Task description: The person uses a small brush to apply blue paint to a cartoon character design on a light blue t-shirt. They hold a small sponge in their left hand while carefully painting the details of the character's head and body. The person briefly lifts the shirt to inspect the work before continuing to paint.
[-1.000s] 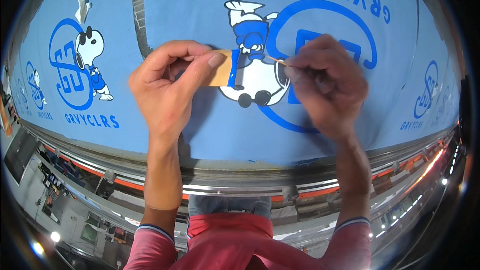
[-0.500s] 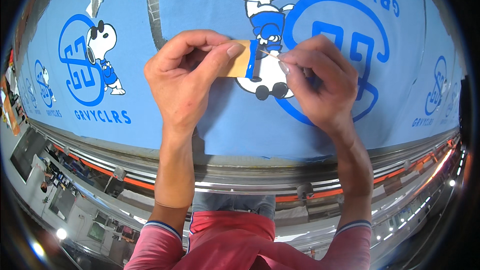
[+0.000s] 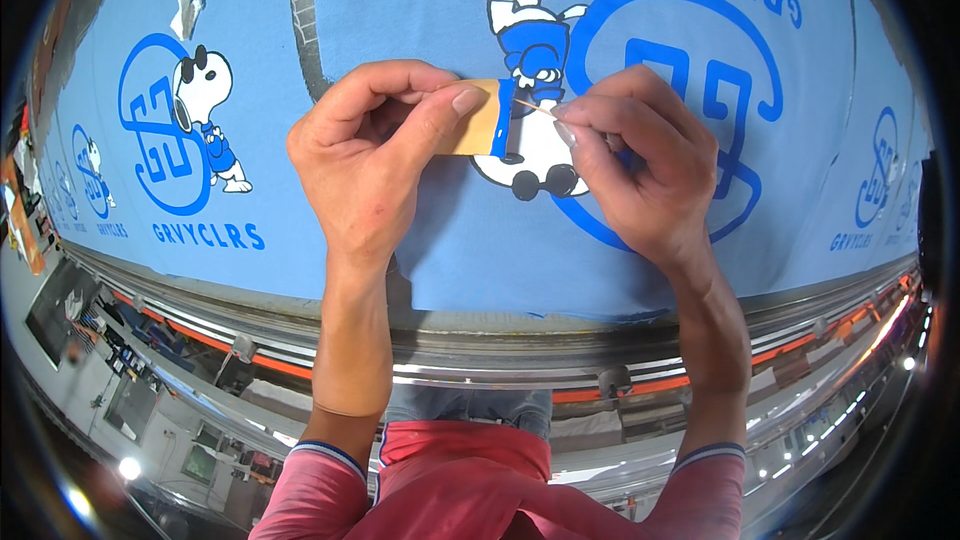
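Between thumb and fingers, my left hand (image 3: 370, 155) grips a small tan card (image 3: 472, 126) with blue paint along its right edge. My right hand (image 3: 645, 155) pinches a thin wooden stick like a toothpick (image 3: 540, 109), its tip close to the painted edge. Both hands are above a light blue fabric panel (image 3: 450, 250). Beneath them lies a printed white cartoon dog (image 3: 542, 150) with black sunglasses and a blue top, upside down from my side. The card and my right fingers cover parts of the print.
A matching dog print (image 3: 206, 80) with blue lettering is on the fabric at the left. A white crumpled cloth (image 3: 183, 0) lies at the upper left. Along the table's near edge run metal rails (image 3: 480, 372) and an orange strip (image 3: 275, 365).
Almost nothing differs. The stick's tip and my right hand have shifted very slightly; my left hand holds the card in the same place.
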`<move>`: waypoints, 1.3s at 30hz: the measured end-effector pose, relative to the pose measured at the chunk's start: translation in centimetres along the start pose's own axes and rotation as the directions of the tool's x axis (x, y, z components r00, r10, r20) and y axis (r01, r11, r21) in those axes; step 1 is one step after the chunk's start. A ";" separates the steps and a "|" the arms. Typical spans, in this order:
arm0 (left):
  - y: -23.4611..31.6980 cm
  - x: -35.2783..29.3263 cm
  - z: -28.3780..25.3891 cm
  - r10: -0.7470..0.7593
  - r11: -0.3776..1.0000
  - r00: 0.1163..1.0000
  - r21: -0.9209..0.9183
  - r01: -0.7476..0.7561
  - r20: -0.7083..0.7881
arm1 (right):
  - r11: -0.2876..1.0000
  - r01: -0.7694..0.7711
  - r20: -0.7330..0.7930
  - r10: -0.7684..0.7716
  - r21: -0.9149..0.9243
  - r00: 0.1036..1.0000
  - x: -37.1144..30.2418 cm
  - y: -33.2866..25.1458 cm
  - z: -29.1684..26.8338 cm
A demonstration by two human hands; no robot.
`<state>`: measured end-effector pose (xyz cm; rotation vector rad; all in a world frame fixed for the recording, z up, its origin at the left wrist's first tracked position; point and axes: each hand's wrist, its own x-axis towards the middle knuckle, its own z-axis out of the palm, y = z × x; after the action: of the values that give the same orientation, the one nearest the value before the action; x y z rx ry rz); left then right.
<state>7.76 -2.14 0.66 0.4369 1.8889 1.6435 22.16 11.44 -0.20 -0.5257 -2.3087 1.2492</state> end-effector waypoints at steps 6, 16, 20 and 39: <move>0.0 0.0 0.2 0.007 1.000 1.000 0.001 -0.007 -0.018 | 1.000 0.008 0.000 -0.008 0.015 1.000 0.0 0.0 0.0; 0.2 -0.1 -0.1 -0.030 0.998 0.999 -0.047 0.029 -0.034 | 0.998 -0.046 0.000 0.046 0.045 0.999 1.7 0.8 -4.1; 0.0 0.0 0.0 -0.002 1.000 0.999 0.014 0.002 -0.032 | 0.999 0.045 0.073 -0.044 -0.006 0.996 2.9 2.6 -4.6; -0.4 0.0 -0.2 0.061 0.997 0.998 0.041 -0.061 -0.015 | 0.988 0.118 0.116 -0.107 -0.095 0.988 3.2 3.8 -3.6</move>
<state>7.72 -2.34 0.26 0.5039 1.9415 1.6548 21.94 17.51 -0.99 -0.3624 -2.4680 1.1388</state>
